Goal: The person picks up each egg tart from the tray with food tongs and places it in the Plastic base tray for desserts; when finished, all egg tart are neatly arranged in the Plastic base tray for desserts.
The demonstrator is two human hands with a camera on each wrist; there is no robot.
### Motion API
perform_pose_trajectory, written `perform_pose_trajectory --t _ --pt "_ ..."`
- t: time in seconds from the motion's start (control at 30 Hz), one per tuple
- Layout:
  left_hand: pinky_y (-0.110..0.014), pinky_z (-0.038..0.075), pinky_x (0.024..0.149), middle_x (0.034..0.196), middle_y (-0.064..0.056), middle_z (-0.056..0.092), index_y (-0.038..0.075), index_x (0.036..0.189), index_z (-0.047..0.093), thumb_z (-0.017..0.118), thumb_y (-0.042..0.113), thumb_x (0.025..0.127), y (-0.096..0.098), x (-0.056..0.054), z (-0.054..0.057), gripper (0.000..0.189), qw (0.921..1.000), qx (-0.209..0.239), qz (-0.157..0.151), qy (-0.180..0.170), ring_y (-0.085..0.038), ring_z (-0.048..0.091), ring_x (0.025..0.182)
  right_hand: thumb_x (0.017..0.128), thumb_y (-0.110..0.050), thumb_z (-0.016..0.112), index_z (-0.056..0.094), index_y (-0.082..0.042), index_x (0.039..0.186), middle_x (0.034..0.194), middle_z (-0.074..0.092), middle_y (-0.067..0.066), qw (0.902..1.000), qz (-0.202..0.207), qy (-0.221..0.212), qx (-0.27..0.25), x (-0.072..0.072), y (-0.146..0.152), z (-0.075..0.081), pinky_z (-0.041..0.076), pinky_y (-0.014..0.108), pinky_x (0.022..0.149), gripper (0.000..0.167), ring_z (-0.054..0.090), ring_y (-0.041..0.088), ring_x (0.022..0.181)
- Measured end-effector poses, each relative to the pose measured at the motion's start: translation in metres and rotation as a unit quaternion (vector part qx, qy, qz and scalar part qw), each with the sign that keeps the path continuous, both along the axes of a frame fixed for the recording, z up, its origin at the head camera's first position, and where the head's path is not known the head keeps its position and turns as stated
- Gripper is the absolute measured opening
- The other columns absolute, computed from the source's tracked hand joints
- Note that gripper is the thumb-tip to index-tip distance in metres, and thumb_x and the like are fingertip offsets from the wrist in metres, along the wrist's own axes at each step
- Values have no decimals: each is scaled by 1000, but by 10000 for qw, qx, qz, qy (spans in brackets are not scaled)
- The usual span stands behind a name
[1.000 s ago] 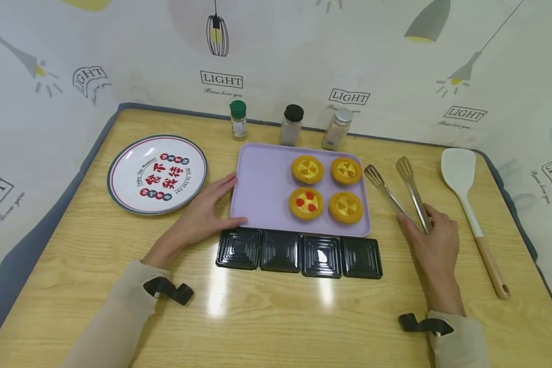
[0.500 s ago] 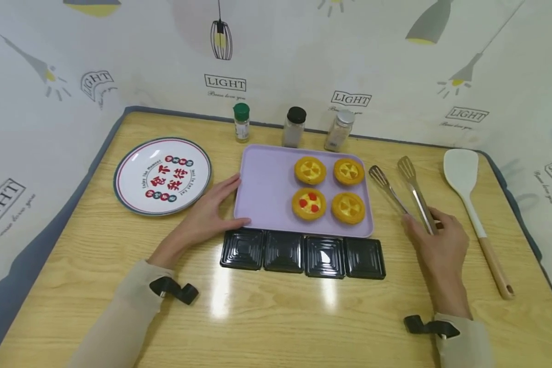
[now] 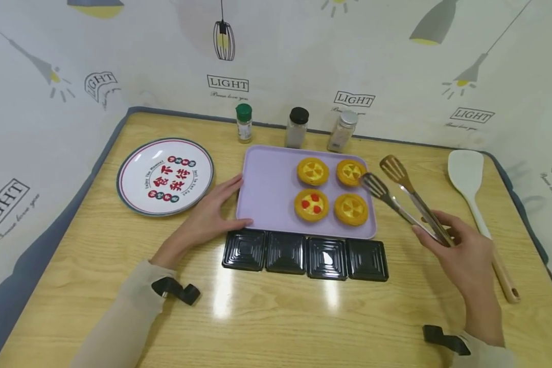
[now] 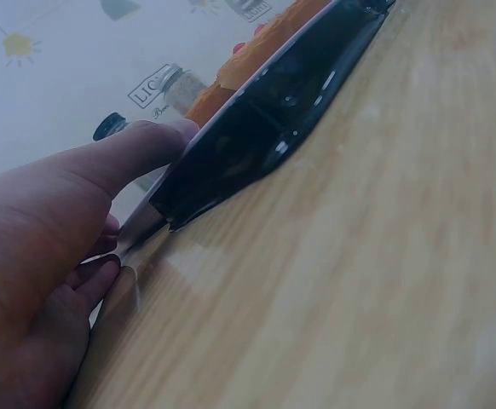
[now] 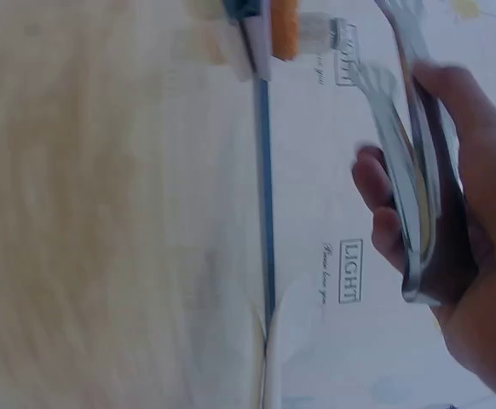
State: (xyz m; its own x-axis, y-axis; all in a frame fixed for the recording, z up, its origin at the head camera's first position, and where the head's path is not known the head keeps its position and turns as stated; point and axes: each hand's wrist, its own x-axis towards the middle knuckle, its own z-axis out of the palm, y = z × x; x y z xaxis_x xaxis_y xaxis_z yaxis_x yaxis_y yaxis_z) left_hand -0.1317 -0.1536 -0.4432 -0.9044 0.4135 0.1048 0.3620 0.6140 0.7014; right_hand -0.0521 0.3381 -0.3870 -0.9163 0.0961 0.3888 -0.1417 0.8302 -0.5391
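Note:
My left hand (image 3: 204, 217) rests on the near left corner of a lilac tray (image 3: 267, 189). Its thumb touches the front rim and its fingers lie along the left side. Several tarts stand on the tray's right half; one tart (image 3: 311, 205) carries red pieces, and another tart (image 3: 351, 209) at the near right has yellow wedges. In my right hand (image 3: 466, 253) I grip metal tongs (image 3: 418, 204) with slotted heads. The tongs' arms are spread, with one head over the tray's right edge. The right wrist view shows the tongs (image 5: 423, 187) between thumb and curled fingers.
A row of black square plastic trays (image 3: 285, 253) lies along the lilac tray's front edge. A printed white plate (image 3: 133, 176) is at left, and a white spatula (image 3: 465, 168) at right. Spice bottles with green (image 3: 244, 122), black (image 3: 296, 128) and silver caps (image 3: 342, 132) stand near the wall.
My right hand has lifted the tongs off the table and moved right and nearer, while the tongs' heads have swung left toward the tray. My left hand keeps its place at the tray's corner.

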Motion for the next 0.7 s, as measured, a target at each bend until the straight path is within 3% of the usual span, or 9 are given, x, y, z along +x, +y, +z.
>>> perform_pose_trajectory --t 0.17,0.33,0.7 --pt "-46 20 117 161 1 21 13 154 30 74 60 78 0 0 -1 99 10000 5 5 29 -21 20 145 69 -10 90 71 -12 118 91 70 9 9959 793 -410 -169 7 9 1 42 10 48 52 58 -2 62" --pt "-47 20 117 161 2 21 13 154 30 74 60 78 0 0 -1 100 10000 -6 11 -1 -21 20 145 69 -12 90 71 -17 117 72 63 2 9930 942 -701 -118 10 14 -1 37 17 43 52 51 7 56" --pt "-47 21 116 161 2 21 13 154 31 74 60 78 -1 1 -2 99 10000 -65 38 39 -22 20 145 68 0 88 70 -13 118 70 59 2 9886 1375 -579 -199 9 13 -3 35 20 41 55 47 5 54"
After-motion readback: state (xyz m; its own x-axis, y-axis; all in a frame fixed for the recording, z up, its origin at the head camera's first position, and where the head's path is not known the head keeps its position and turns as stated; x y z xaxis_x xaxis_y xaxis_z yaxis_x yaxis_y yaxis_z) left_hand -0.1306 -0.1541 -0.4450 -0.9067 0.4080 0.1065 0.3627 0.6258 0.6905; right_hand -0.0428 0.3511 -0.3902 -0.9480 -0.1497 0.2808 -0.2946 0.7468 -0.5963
